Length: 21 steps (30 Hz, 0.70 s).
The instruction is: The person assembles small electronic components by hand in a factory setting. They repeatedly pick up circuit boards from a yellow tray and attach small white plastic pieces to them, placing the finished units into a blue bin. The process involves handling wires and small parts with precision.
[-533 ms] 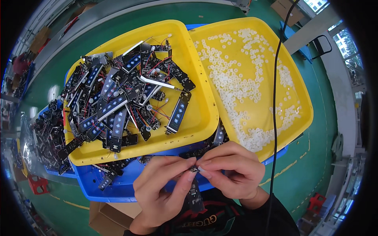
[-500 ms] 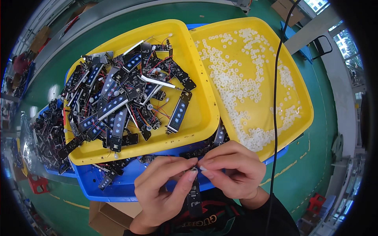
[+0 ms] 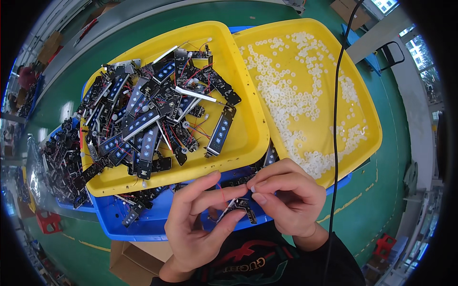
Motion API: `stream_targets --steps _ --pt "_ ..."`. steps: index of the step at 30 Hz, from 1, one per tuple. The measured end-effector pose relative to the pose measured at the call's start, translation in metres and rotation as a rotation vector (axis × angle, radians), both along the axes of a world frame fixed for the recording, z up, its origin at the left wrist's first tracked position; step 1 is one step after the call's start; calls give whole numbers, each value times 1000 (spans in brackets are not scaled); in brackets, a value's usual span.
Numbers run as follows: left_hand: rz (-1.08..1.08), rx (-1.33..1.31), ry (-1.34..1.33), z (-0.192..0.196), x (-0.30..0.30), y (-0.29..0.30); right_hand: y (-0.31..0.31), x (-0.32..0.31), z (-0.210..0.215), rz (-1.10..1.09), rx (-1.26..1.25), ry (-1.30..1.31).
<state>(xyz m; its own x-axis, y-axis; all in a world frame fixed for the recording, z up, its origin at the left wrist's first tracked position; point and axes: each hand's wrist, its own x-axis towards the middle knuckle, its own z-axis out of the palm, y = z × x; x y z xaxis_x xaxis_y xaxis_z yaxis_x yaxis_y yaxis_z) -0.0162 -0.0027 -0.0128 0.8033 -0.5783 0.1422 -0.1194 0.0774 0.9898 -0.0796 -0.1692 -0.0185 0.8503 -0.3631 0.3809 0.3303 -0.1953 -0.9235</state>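
My left hand [image 3: 193, 224] grips a small black circuit board [image 3: 244, 205] between thumb and fingers, its index finger raised off it. A thin red wire [image 3: 221, 191] rises beside the board. Close to the left hand's extended fingertip, my right hand [image 3: 293, 200] pinches a tiny white piece [image 3: 253, 189]; its exact shape is mostly covered by the fingers. Beyond the hands, a yellow tray [image 3: 243, 143] bears a heap of black circuit boards [image 3: 152, 109] with wires and white strips. Another yellow tray [image 3: 317, 138], on the right, has many small white rings [image 3: 286, 102] scattered over it.
Under the yellow trays is a blue bin [image 3: 112, 224] with more boards. A second pile of boards [image 3: 62, 162] lies at the left. A black cable [image 3: 335, 124] hangs down across the right tray. Below stands an open cardboard box [image 3: 136, 260].
The board has turned from hanging lengthwise to lying tilted in my left hand, and that hand's index finger has lifted away. The red wire has come into sight. My right hand keeps its pinch.
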Motion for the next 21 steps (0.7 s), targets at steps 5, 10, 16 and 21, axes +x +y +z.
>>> stream_targets --steps 5,10,16,21 --pt "-51 49 -147 -1 4 1 4 0 -2 -63 42 49" --pt "-4 76 -94 -3 4 0 3 0 0 -26 -1 47" --pt "3 109 -47 -4 2 2 -3 4 4 97 -176 -86" --pt "-40 57 -16 -9 5 6 1 9 5 199 -260 -120"
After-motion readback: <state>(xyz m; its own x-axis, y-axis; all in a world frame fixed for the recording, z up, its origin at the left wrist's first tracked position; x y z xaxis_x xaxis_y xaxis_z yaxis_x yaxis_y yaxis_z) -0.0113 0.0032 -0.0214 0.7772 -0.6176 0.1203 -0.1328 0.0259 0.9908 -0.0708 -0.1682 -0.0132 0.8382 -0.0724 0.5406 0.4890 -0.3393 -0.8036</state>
